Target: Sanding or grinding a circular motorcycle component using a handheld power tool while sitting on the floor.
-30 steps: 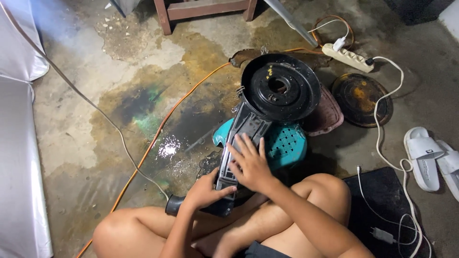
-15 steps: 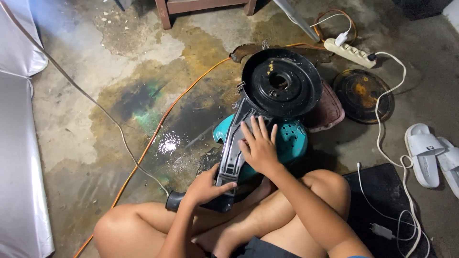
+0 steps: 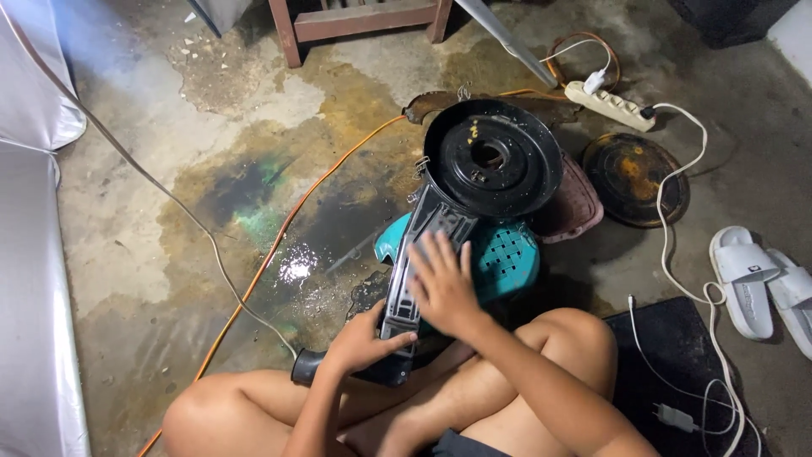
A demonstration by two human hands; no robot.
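Observation:
A long black plastic housing point(image 3: 427, 228) ending in a round black disc-shaped cover point(image 3: 493, 156) lies across a teal plastic stool point(image 3: 506, 258) in front of me. My right hand point(image 3: 440, 283) rests flat on the housing's narrow middle, fingers spread. My left hand point(image 3: 362, 343) grips the near end of the housing, beside a short black tube point(image 3: 306, 368). I sit cross-legged on the floor with my knees either side.
An orange cable point(image 3: 279, 237) and a grey cable point(image 3: 169, 199) cross the wet, stained concrete floor. A white power strip point(image 3: 609, 106) lies at the back right, with a rusty round disc point(image 3: 636, 179), a pink basket point(image 3: 573, 207), white sandals point(image 3: 761, 279) and a black mat point(image 3: 677, 355).
My right hand has slid a little up along the housing. The view has shifted slightly; my left hand keeps its grip on the near end.

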